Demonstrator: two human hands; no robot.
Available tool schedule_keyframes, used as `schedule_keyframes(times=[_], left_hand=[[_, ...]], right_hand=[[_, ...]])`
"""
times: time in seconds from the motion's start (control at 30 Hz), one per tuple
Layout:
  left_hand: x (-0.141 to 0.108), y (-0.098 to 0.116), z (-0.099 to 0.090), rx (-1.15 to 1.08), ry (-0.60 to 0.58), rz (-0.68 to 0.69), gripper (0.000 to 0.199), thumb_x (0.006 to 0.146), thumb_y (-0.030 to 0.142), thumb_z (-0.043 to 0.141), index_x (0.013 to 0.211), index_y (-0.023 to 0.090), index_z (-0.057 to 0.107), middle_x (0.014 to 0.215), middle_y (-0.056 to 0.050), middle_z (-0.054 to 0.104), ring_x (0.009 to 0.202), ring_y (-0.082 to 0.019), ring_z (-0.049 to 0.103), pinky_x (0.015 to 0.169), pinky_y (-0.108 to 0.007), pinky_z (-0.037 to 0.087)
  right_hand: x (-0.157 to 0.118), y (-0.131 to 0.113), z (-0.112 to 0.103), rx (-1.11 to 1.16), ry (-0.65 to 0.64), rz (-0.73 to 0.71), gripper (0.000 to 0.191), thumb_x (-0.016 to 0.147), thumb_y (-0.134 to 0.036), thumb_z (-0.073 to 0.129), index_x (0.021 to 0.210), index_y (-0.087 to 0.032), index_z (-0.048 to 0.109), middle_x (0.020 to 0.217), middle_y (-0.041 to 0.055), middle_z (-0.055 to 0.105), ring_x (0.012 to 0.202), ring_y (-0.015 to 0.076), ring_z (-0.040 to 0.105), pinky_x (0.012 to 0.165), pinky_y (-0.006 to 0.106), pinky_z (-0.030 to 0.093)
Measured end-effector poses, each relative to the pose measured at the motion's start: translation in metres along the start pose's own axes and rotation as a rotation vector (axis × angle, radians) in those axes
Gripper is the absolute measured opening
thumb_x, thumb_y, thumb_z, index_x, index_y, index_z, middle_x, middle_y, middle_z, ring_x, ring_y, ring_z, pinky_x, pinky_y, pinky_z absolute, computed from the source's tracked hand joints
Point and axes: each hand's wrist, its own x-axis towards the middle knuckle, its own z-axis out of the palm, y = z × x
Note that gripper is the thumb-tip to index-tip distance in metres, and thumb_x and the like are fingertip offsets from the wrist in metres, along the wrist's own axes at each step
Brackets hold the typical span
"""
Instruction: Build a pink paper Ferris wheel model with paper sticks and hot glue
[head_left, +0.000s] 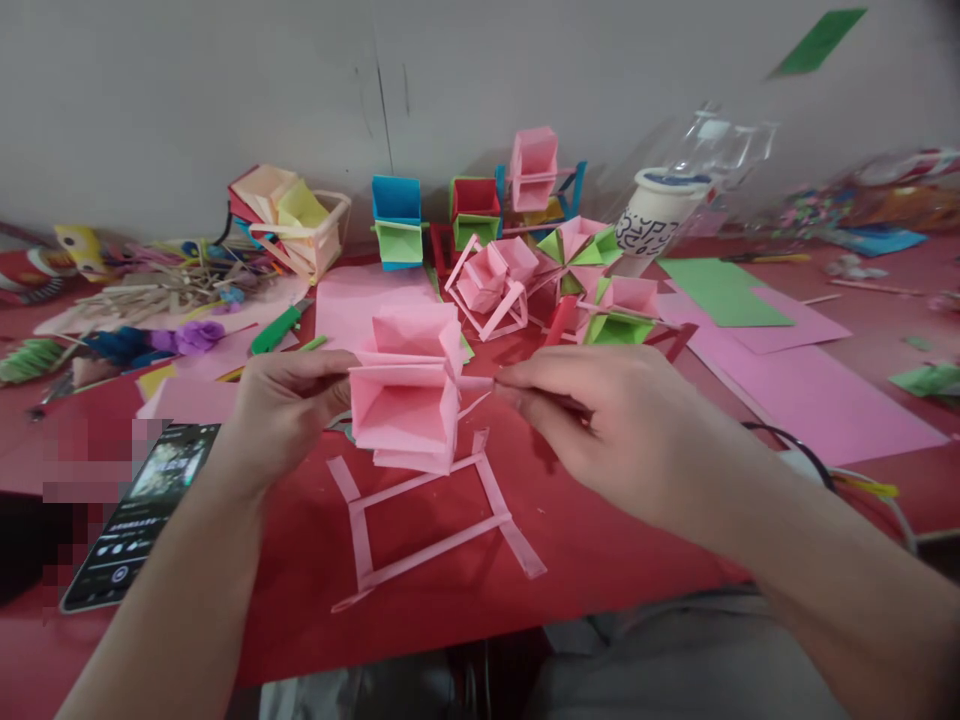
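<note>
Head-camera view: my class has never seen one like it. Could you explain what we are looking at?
There is no machine: these are a person's bare hands, seen by one camera worn on the head. The left hand holds a folded pink paper piece; the right hand pinches the end of a pink strip sticking out from it. Below, a flat pink frame lies on the red surface. Around are a phone, a white cup, coloured sheets and other folded-paper models.

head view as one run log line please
left hand: holding pink folded-paper box cluster | right hand: pinching its side rod | pink paper-strip frame: lying on red tabletop
</note>
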Motion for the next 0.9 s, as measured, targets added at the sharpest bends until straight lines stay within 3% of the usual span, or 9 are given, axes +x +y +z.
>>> schedule_keyframes(times=[0.1,0.17,0.27,0.33,0.47,0.57,0.7,0.9], left_hand=[[0.000,0.000,0.003,0.045,0.085,0.137,0.011,0.071,0.026,0.084,0.082,0.024,0.081,0.080,0.000,0.076,0.073,-0.017,0.067,0.061,-0.027,0.056],[0.000,0.001,0.006,0.067,0.118,0.165,0.011,0.073,0.026,0.083,0.084,0.025,0.082,0.083,0.000,0.077,0.077,-0.018,0.068,0.064,-0.028,0.058],[0.001,0.001,0.006,0.077,0.095,0.179,0.010,0.077,0.027,0.080,0.086,0.030,0.082,0.089,0.001,0.078,0.078,-0.020,0.070,0.066,-0.031,0.059],[0.002,0.000,0.004,0.085,0.085,0.222,0.009,0.077,0.026,0.079,0.084,0.031,0.082,0.088,0.000,0.078,0.075,-0.020,0.070,0.062,-0.032,0.059],[0.005,-0.003,0.000,0.137,0.132,0.374,0.015,0.074,0.018,0.078,0.085,0.027,0.082,0.075,0.001,0.076,0.064,-0.016,0.067,0.052,-0.026,0.056],[0.005,-0.003,0.001,0.146,0.123,0.442,0.017,0.075,0.015,0.077,0.086,0.027,0.083,0.077,0.003,0.077,0.066,-0.012,0.069,0.056,-0.019,0.057],[0.003,0.001,0.006,0.130,0.095,0.473,0.020,0.075,0.015,0.079,0.086,0.032,0.083,0.081,0.006,0.079,0.068,-0.008,0.071,0.058,-0.012,0.056],[0.000,0.004,0.010,0.131,0.087,0.448,0.025,0.076,0.012,0.078,0.085,0.036,0.082,0.079,0.008,0.079,0.064,-0.007,0.072,0.058,-0.010,0.057]], right_hand=[[0.003,0.003,0.002,0.069,-0.017,0.001,0.026,0.093,-0.012,0.054,0.082,-0.023,0.074,0.068,-0.0007,0.073,0.060,0.0157,0.066,0.059,0.029,0.047],[0.003,0.004,0.004,0.019,0.018,-0.025,0.024,0.091,-0.010,0.055,0.086,-0.022,0.076,0.077,0.0008,0.076,0.067,0.0172,0.069,0.063,0.029,0.049],[0.000,0.006,0.007,-0.130,0.086,-0.083,0.028,0.090,-0.008,0.052,0.097,-0.020,0.076,0.093,0.0057,0.078,0.083,0.0222,0.072,0.069,0.032,0.051],[-0.003,0.008,0.009,-0.197,0.064,-0.142,0.034,0.091,-0.005,0.048,0.107,-0.018,0.075,0.098,0.0076,0.078,0.087,0.0232,0.072,0.068,0.032,0.051],[-0.005,0.012,0.009,-0.165,0.060,-0.143,0.040,0.095,-0.011,0.052,0.131,-0.021,0.066,0.081,0.0014,0.076,0.069,0.0177,0.069,0.060,0.027,0.047],[-0.001,0.016,0.007,-0.039,0.061,-0.075,0.030,0.097,-0.020,0.057,0.125,-0.023,0.069,0.074,-0.0013,0.075,0.063,0.0145,0.068,0.057,0.024,0.046],[0.004,0.022,0.005,0.158,-0.037,-0.005,0.020,0.098,-0.022,0.058,0.110,-0.023,0.074,0.083,-0.0008,0.079,0.070,0.0137,0.073,0.061,0.021,0.050],[0.005,0.029,0.008,0.272,-0.120,0.020,0.020,0.097,-0.025,0.060,0.111,-0.024,0.074,0.094,-0.0004,0.081,0.078,0.0148,0.075,0.063,0.021,0.053]])
